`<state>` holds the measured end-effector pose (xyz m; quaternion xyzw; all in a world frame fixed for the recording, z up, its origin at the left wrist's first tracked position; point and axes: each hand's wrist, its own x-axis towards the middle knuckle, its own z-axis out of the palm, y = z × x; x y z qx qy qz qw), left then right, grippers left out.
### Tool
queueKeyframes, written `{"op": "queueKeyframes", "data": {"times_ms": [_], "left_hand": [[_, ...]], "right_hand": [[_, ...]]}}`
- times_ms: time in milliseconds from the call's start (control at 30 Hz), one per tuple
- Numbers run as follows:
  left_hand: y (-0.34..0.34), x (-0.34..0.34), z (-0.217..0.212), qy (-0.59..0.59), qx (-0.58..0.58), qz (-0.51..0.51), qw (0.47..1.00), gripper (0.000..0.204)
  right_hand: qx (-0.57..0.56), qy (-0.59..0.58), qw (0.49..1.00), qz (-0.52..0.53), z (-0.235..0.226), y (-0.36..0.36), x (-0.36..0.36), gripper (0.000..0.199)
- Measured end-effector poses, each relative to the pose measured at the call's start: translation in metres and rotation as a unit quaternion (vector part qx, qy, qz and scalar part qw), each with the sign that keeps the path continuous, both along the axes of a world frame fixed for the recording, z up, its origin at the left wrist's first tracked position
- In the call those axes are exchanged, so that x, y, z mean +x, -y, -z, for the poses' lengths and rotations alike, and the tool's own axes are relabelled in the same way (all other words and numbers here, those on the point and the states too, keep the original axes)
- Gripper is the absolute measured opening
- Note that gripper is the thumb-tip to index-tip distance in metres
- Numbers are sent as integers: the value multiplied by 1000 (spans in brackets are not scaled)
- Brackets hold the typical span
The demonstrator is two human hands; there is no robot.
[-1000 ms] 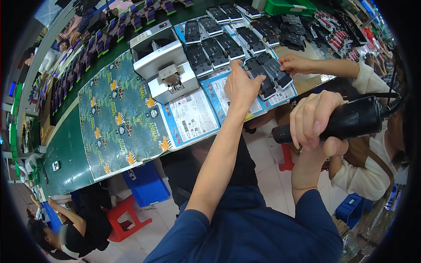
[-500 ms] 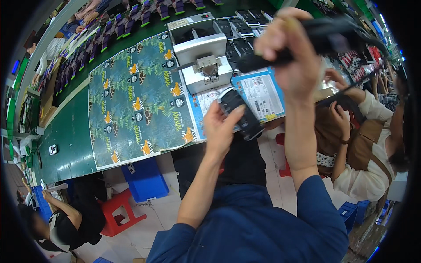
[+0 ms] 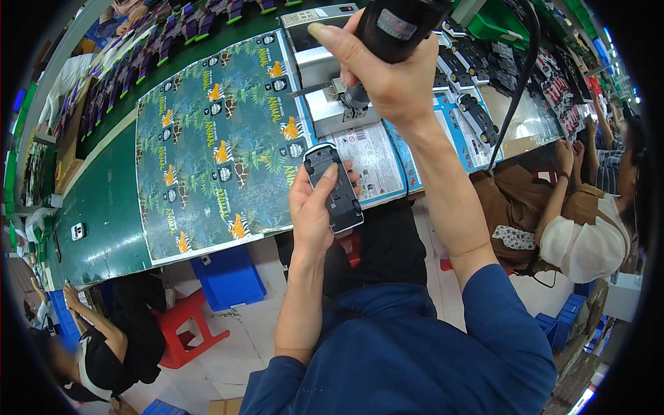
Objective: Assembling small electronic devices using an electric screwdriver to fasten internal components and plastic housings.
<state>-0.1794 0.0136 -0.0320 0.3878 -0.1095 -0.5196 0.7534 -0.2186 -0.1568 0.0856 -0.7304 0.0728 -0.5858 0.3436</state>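
In my left hand (image 3: 309,211) is a toy car (image 3: 340,202), turned so its black underside faces up, with my thumb across it and fingers round its sides. My right hand (image 3: 408,90) is wrapped round a black electric screwdriver (image 3: 398,31). The screwdriver points down, its nose at the front of a metal screw feeder (image 3: 332,114); my hand and the tool cover part of that machine. The exact place of the bit is hard to make out. Between my hands lies a printed card sheet (image 3: 373,162) at the table's front edge.
A green animal-print sheet (image 3: 221,152) covers the table left of the feeder. Several toy cars (image 3: 477,119) lie upside down at the right, near a hanging black cable (image 3: 529,69). A seated co-worker (image 3: 581,235) is at my right. A blue bin (image 3: 232,280) stands below the table.
My right hand has brought the screwdriver left and down to the feeder. My left hand has drawn the toy car slightly left and nearer. The view has shifted.
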Motion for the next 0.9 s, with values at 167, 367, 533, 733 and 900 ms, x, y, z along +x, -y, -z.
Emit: {"op": "queueKeyframes", "data": {"times_ms": [167, 367, 533, 733, 900], "left_hand": [[-1, -1, 2, 38, 8, -4, 999, 23], [3, -7, 6, 62, 5, 7, 998, 25], [1, -6, 4, 57, 2, 9, 998, 25], [1, -6, -1, 63, 11, 15, 998, 24], [1, -5, -1, 143, 25, 30, 989, 25]], "right_hand": [[123, -129, 981, -76, -6, -11, -10, 17], [273, 105, 934, -204, 2, -41, -43, 14], [273, 118, 927, -231, 10, -57, -39, 16], [254, 97, 941, -201, 14, -63, -32, 17], [113, -60, 965, -228, 17, -55, -35, 24]]}}
